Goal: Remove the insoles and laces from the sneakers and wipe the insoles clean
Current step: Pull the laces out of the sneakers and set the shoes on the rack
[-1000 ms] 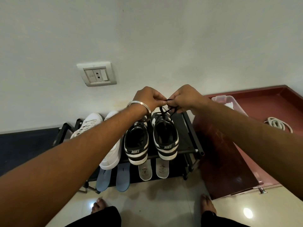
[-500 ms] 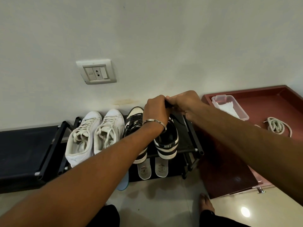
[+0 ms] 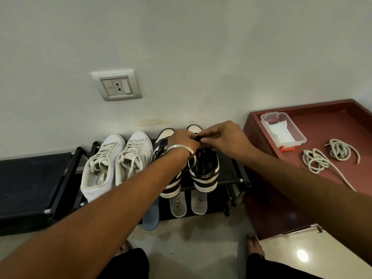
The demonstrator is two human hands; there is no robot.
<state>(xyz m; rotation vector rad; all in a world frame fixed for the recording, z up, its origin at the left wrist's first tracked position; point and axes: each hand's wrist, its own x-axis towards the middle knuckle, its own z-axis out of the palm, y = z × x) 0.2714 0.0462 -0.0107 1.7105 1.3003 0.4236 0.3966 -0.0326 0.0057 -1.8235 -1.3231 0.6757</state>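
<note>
You had both hands over the right black sneaker (image 3: 204, 170) on the shoe rack (image 3: 239, 174): left hand (image 3: 184, 140) and right hand (image 3: 222, 137) fingers pinched its black lace (image 3: 198, 137). Insoles (image 3: 188, 204) lay under the rack; white sneakers (image 3: 118, 160) left of it were still laced, so roughly half remained.

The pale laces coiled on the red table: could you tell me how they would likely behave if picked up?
The pale laces lie in loose, irregular coils with one end trailing off, so they would probably hang limp and uncoil when lifted. They look thin, so likely very light. On the smooth red table a push would probably drag them along rather than roll them.
</note>
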